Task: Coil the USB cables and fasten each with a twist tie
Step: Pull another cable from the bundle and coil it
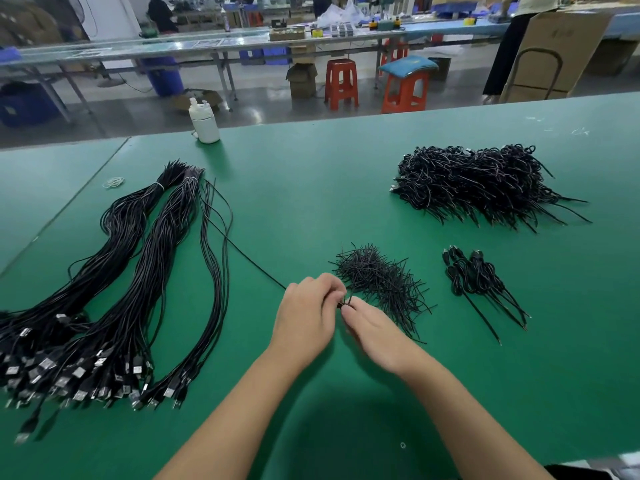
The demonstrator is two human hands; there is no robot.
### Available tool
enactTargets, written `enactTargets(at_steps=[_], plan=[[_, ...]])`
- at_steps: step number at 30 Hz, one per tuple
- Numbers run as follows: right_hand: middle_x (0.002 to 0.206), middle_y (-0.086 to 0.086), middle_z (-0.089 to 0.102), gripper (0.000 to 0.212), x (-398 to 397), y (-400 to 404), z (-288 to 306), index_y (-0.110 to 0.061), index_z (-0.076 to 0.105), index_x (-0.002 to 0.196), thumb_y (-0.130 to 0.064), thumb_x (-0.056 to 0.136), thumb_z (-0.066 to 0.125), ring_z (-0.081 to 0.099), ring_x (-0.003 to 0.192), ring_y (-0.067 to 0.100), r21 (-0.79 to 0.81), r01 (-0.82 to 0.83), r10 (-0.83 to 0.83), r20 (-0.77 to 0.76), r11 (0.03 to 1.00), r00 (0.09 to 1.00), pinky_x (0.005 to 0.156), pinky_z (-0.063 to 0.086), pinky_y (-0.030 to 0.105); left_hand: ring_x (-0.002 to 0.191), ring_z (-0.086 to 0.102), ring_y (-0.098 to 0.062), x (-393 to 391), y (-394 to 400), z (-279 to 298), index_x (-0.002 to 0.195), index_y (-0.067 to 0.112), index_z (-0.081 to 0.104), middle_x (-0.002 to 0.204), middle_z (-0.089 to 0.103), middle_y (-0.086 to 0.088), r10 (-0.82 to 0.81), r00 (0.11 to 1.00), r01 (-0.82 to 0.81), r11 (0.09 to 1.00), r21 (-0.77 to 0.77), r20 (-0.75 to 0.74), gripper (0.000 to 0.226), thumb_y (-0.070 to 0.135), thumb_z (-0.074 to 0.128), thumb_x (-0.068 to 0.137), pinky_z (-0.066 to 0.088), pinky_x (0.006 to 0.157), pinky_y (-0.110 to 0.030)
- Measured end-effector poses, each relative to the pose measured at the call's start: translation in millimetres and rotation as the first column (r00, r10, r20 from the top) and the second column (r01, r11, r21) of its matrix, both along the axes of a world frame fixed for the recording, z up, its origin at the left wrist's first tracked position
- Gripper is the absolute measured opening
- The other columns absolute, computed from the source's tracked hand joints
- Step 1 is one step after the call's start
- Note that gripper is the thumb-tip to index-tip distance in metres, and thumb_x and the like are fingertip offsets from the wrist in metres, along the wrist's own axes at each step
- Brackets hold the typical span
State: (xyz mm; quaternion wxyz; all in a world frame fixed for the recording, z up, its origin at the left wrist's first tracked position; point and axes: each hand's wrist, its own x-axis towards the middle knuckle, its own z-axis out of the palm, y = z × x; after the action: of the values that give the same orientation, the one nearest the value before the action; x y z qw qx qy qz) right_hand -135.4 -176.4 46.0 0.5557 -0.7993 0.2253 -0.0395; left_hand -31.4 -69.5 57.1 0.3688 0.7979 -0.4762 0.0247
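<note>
My left hand (306,315) and my right hand (375,330) meet at the middle of the green table (346,174). My left hand's fingers are curled round a black USB cable (249,259) whose free end trails away to the upper left; the coiled part is hidden inside the hand. My right hand pinches a short black twist tie (345,302) at that spot. A loose heap of twist ties (379,280) lies just beyond my right hand. Long uncoiled cables (131,271) lie in bundles at the left, plugs toward me.
A big pile of coiled cables (481,183) sits at the far right, and a few coiled ones (474,275) lie nearer. A white bottle (204,123) stands at the table's far edge, a rubber band (113,182) to its left. Stools, benches and people are beyond.
</note>
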Motion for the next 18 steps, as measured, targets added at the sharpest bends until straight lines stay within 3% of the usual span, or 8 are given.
enactTargets(at_steps=[2,6,10,12,18], plan=[[0.069,-0.004,0.047,0.032,-3.2,0.0,-3.6,-0.022,0.032,0.078,-0.040,0.104,0.032,0.043,0.064,0.016,-0.354,-0.068,0.052,-0.056,0.933,0.997,0.063,0.034,0.038,0.082,0.056,-0.018,-0.4,0.9,-0.8,0.091,0.023,0.060,0.087,0.066,0.009,0.029,0.999,-0.028,0.999,0.034,-0.045,0.011,0.017,0.052,0.095,0.043,0.081,-0.037],[0.072,-0.005,0.047,0.025,-5.5,1.5,-8.8,-0.024,0.032,0.085,-0.040,0.104,0.030,0.051,0.069,0.029,-0.624,-0.060,0.029,-0.059,0.779,0.998,0.062,0.036,0.040,0.086,0.058,-0.019,-2.2,-1.3,1.4,0.090,0.024,0.060,0.088,0.066,0.007,0.085,0.985,-0.068,0.991,0.114,-0.150,0.010,0.020,0.054,0.097,0.045,0.087,-0.040],[0.085,-0.002,0.057,0.023,-3.2,7.6,-7.2,-0.024,0.040,0.090,-0.040,0.105,0.031,0.061,0.076,0.030,-0.761,0.007,-0.048,-0.032,0.649,0.998,0.064,0.039,0.039,0.088,0.059,-0.018,-2.7,-4.4,6.0,0.085,0.029,0.055,0.087,0.067,0.008,0.123,0.962,-0.088,0.985,0.151,-0.243,0.014,0.021,0.053,0.097,0.044,0.093,-0.042],[0.090,-0.002,0.061,0.029,-3.6,9.5,-7.6,-0.023,0.048,0.096,-0.041,0.105,0.028,0.063,0.077,0.028,-0.797,0.006,-0.066,-0.042,0.604,0.997,0.067,0.043,0.039,0.091,0.059,-0.016,-0.8,-3.1,6.8,0.086,0.032,0.053,0.087,0.066,0.011,0.112,0.969,-0.073,0.981,0.179,-0.219,0.015,0.021,0.053,0.097,0.040,0.096,-0.040],[0.093,-0.002,0.065,0.034,-3.7,12.7,-10.9,-0.021,0.053,0.104,-0.039,0.106,0.025,0.065,0.078,0.027,-0.850,-0.027,-0.028,-0.049,0.527,0.998,0.064,0.040,0.036,0.088,0.057,-0.009,6.0,2.1,5.6,0.076,0.040,0.053,0.081,0.064,0.017,0.061,0.961,-0.009,0.981,0.193,-0.269,0.025,0.022,0.058,0.094,0.043,0.094,-0.038]])
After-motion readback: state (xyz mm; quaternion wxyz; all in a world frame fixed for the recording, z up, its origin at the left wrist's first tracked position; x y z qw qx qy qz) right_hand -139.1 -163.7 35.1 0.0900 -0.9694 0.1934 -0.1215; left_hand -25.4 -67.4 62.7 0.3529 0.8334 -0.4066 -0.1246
